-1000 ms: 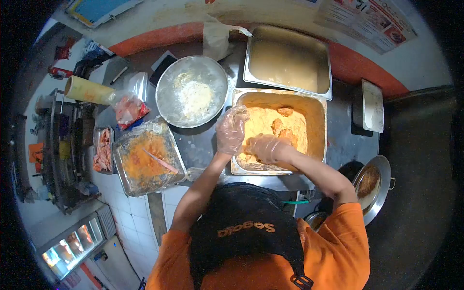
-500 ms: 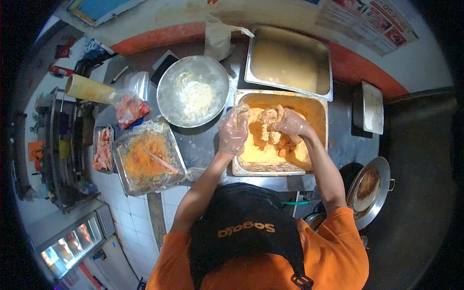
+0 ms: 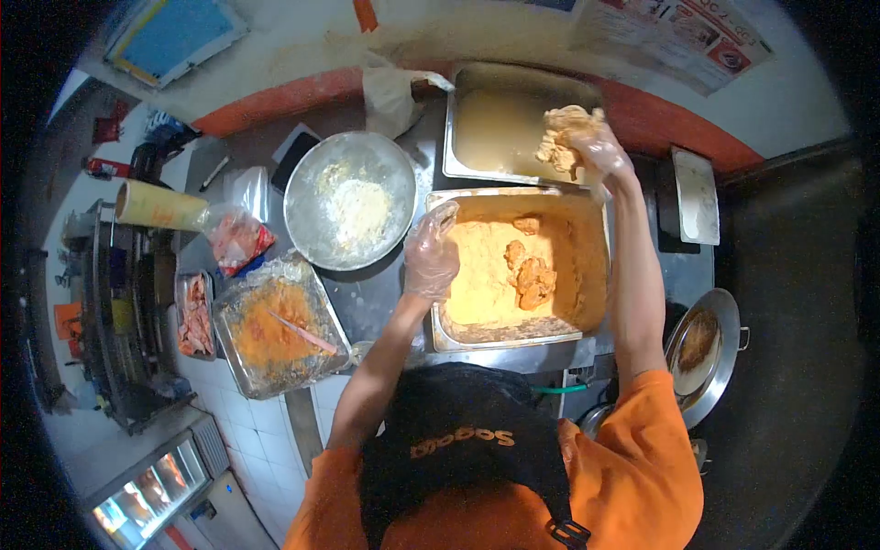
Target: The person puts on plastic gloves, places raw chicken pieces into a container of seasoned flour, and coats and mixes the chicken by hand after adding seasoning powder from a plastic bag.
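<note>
Right hand (image 3: pixel 600 154), in clear glove: fingers gripping a bunch of pale, flour-coated pieces (image 3: pixel 566 137). I have it up over the near right corner of the back pan (image 3: pixel 448 147), which holds cloudy tan liquid (image 3: pixel 504 137). The bunch overlaps the pan's near rim in view; cannot tell whether it touches the liquid.

Left hand (image 3: pixel 431 255), gloved too: fingers loosely cupped, nothing seen in them. It is at the left rim of the front pan (image 3: pixel 588 266); cannot tell whether it rests there.

Front pan sits by the near edge of the tabletop (image 3: pixel 362 307). Flour (image 3: pixel 477 266) covers its floor; orange-brown pieces (image 3: pixel 533 282) lie in it, from the middle toward the far side.

Left of both pans, a round steel bowl (image 3: pixel 390 174) with a white flour mound (image 3: pixel 357 209). Nearer me, toward the tabletop's near left corner, a plastic-lined tray (image 3: pixel 316 275), smeared orange, a pink-handled utensil (image 3: pixel 307 332) lying across it. Just beyond its left side, a small tray (image 3: pixel 213 321) of raw meat (image 3: pixel 194 312).

By the tabletop's left edge, a bag of red meat (image 3: pixel 240 243). Far edge: a whitish plastic bag (image 3: pixel 390 101) just beside the back pan. Far right corner: a narrow container (image 3: pixel 697 197).
</note>
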Available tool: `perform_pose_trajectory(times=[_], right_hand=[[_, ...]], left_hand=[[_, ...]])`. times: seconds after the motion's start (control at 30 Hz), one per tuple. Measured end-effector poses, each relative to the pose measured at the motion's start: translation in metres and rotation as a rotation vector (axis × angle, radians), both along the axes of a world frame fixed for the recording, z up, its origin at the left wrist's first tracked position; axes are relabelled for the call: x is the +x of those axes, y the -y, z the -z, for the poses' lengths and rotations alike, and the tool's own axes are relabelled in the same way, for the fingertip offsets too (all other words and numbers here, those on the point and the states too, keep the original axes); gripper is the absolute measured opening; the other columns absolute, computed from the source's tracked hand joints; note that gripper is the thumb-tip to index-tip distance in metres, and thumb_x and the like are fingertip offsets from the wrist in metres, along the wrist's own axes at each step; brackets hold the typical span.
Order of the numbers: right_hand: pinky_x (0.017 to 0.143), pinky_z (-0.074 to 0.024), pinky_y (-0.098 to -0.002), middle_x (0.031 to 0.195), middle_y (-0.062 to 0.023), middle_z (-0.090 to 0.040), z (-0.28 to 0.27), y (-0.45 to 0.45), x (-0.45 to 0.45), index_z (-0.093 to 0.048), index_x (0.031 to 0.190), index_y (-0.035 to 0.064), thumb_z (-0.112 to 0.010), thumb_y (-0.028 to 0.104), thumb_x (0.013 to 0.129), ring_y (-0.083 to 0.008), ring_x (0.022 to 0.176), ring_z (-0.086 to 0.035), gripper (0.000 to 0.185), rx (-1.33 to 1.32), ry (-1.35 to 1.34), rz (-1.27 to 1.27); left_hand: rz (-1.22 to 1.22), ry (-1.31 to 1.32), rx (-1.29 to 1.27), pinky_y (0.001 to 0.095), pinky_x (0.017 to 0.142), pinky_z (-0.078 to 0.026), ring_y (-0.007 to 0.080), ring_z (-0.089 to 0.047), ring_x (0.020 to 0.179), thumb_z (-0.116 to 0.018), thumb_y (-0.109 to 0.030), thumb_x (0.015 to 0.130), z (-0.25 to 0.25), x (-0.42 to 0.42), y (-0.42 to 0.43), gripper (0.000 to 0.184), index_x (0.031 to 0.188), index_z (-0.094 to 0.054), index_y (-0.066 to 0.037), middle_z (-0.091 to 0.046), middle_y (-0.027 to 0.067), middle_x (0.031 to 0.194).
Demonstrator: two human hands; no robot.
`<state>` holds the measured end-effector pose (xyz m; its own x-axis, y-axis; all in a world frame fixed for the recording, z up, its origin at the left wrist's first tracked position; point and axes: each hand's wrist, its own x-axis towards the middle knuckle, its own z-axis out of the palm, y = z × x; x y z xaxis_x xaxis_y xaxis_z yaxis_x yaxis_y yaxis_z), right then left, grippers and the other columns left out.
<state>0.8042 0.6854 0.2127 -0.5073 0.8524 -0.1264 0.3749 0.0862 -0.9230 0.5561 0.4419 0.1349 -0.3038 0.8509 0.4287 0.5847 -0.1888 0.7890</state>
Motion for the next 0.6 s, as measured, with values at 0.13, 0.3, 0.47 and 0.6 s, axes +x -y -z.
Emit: perform_pose_trajectory(times=[0.13, 0.3, 0.47, 0.6], right_hand=[[0.061, -0.0573, -0.0355, 0.089, -0.0102, -0.072, 0.045, -0.047, -0.004, -0.070, 0.105, -0.0002, -0.072, 0.022, 0.084, -0.0174, 0.073, -0.069, 0.030, -0.026, 0.552, -0.100], [0.074, -0.0537, -0.0436, 0.094, -0.0096, -0.072, 0.098, -0.052, 0.000, -0.074, 0.103, 0.0072, -0.070, 0.027, 0.083, -0.0261, 0.082, -0.068, 0.029, -0.024, 0.848, -0.186], [0.084, -0.0530, -0.0432, 0.110, -0.0127, -0.073, 0.265, -0.109, 0.049, -0.073, 0.108, 0.0088, -0.065, 0.024, 0.085, -0.0289, 0.096, -0.069, 0.028, -0.163, 0.523, 0.050], [0.076, -0.0550, -0.0425, 0.107, -0.0189, -0.073, 0.243, -0.102, 0.043, -0.075, 0.096, 0.0047, -0.074, 0.026, 0.074, -0.0286, 0.092, -0.070, 0.030, 0.341, 1.154, -0.520]], left_hand=[[0.066, -0.017, -0.057, 0.0402, 0.098, -0.054, 0.0343, -0.068, 0.110, -0.060, 0.010, 0.084, -0.005, -0.001, -0.012, 0.034, 0.117, -0.064, 0.001, -0.069, 0.0183, 0.117], [0.056, 0.026, -0.063, 0.0411, 0.095, -0.055, 0.0346, -0.067, 0.111, -0.058, 0.014, 0.082, 0.022, -0.006, -0.023, 0.039, 0.119, -0.063, 0.000, -0.069, 0.0184, 0.116], [0.030, -0.059, -0.041, 0.0404, 0.093, -0.056, 0.0351, -0.068, 0.108, -0.059, 0.014, 0.083, 0.030, -0.010, -0.029, 0.036, 0.116, -0.063, 0.001, -0.069, 0.0179, 0.114], [0.101, -0.093, 0.042, 0.0486, 0.090, -0.054, 0.0439, -0.064, 0.103, -0.054, 0.007, 0.079, 0.036, -0.015, -0.031, 0.049, 0.127, -0.057, -0.001, -0.065, 0.0248, 0.115]])
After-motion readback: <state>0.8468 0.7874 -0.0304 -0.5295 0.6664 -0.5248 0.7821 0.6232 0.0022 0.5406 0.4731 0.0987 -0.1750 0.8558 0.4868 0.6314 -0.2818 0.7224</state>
